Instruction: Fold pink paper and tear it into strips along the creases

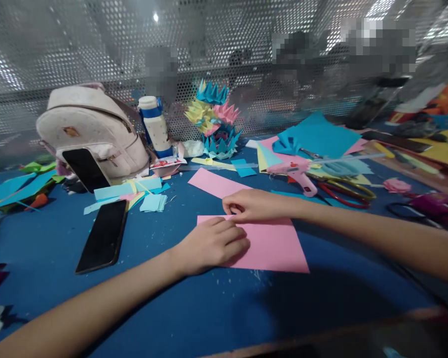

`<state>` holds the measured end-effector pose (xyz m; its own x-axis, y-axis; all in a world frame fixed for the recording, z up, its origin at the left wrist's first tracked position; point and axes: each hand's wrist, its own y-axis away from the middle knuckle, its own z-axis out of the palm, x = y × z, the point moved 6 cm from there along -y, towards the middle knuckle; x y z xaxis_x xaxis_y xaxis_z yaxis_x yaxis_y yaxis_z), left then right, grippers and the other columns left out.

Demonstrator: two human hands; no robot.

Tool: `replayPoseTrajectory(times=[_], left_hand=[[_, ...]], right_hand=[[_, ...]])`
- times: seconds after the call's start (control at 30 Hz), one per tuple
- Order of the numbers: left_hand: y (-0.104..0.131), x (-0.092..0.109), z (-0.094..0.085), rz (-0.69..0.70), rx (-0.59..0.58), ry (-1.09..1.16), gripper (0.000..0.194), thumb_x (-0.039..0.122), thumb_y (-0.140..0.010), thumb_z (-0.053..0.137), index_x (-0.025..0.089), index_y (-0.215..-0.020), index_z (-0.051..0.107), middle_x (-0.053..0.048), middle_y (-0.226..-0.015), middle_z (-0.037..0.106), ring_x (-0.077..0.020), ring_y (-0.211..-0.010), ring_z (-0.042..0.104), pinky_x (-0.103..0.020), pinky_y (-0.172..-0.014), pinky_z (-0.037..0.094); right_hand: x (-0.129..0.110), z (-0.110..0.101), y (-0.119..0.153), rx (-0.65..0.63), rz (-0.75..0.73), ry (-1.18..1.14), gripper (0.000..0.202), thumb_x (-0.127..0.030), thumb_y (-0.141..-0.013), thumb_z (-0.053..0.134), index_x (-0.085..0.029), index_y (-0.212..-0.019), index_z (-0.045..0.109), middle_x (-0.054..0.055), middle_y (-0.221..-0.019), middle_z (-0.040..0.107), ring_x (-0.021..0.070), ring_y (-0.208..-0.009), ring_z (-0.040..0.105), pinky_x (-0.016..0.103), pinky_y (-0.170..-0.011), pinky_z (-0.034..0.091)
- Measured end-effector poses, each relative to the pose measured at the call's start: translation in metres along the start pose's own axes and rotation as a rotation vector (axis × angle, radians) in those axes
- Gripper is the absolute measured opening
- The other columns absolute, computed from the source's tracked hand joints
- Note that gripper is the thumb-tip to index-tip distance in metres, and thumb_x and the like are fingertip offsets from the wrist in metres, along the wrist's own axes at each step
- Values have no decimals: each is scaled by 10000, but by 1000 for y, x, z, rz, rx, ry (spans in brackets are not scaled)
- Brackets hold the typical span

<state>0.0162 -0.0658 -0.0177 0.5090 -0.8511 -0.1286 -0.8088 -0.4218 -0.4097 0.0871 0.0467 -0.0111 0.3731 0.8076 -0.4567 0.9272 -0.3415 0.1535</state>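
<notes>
A sheet of pink paper (272, 246) lies flat on the blue tabletop in front of me. My left hand (214, 242) rests palm down on its left part, fingers bent and close together, holding it against the table; the thumb is hidden. At the sheet's upper edge, my right hand (242, 205) is closed in a pinch, with thumb and forefinger at the paper just above my left fingers. Behind it, a narrower pink strip (216, 183) lies on the table, its right end partly covered by my right hand.
A dark phone (102, 236) lies at left; another phone (85, 169) leans on a pale backpack (91, 117). A bottle (155, 124) and folded-paper flowers (220, 141) stand behind. At right are a pink glue gun (294, 171), red-handled scissors (343, 196) and blue paper sheets (321, 134).
</notes>
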Motion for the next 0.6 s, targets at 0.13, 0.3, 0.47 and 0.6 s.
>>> replayPoseTrajectory(times=[0.13,0.3,0.47,0.6], left_hand=[[5,-17,-13,-148,141,-24,250,163,-982,478,174,-1192,613,-108,-1142,678,-224,-1025,626,-401,-901,488],[20,-61,-32,-609,336,173,376,203,-909,621,209,-1278,550,-111,-1191,609,-245,-1111,578,-418,-923,494],[17,-67,-36,-647,394,261,258,176,-889,648,207,-1144,636,-78,-1118,591,-218,-1055,578,-399,-905,492],[6,-57,-34,-639,347,87,378,200,-902,628,177,-1277,583,-85,-1029,541,-226,-962,529,-390,-840,484]], right_hand=[[-3,1,13,23,-59,-229,104,-169,-832,509,-165,-733,541,-37,-653,491,93,-598,425,216,-546,308],[-7,-19,36,288,-103,-326,316,-321,-881,546,-186,-637,397,-68,-580,334,78,-539,303,225,-514,249],[-11,-28,54,453,-128,-378,306,-295,-876,536,-189,-628,392,-65,-573,341,82,-538,318,243,-523,248],[-9,-29,62,553,-102,-415,298,-290,-865,537,-192,-630,383,-64,-572,349,81,-531,327,241,-512,240]])
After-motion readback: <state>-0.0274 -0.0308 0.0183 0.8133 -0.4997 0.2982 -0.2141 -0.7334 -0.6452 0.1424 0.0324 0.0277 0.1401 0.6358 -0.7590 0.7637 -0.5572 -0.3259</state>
